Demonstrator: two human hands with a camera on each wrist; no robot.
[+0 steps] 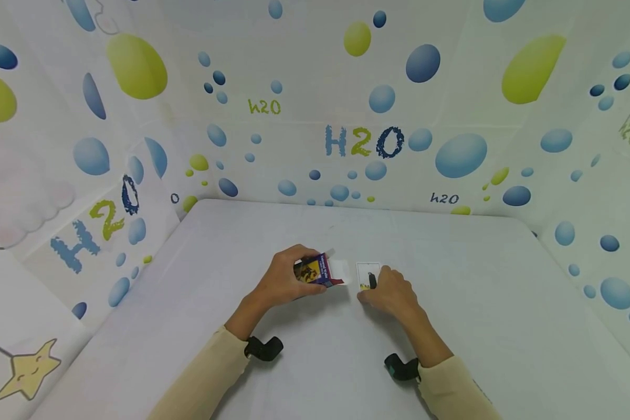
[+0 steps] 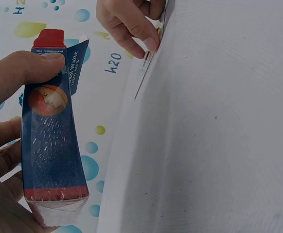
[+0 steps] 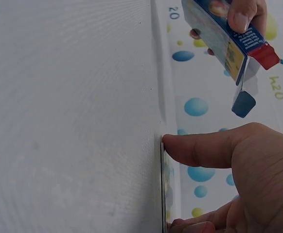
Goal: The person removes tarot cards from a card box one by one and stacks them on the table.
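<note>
My left hand (image 1: 282, 279) grips a small dark-blue and red tarot card box (image 1: 311, 271) off the table, thumb on one side and fingers on the other. The box's end faces right with its flaps spread out. In the left wrist view the box (image 2: 54, 141) shows clear wrap and a round face picture. To the right, my right hand (image 1: 396, 291) holds a white-bordered picture card (image 1: 366, 270) at the tabletop, thumb and fingertips at its edges. Seen edge-on in the right wrist view, the card (image 3: 163, 184) is thin; I cannot tell whether others lie under it.
A white cloth covers the table (image 1: 315, 361). Behind it and at both sides stand white sheets (image 1: 304, 70) printed with blue and green drops and H2O lettering. A black wrist mount (image 1: 265, 349) is on the left wrist, another mount (image 1: 401, 367) on the right.
</note>
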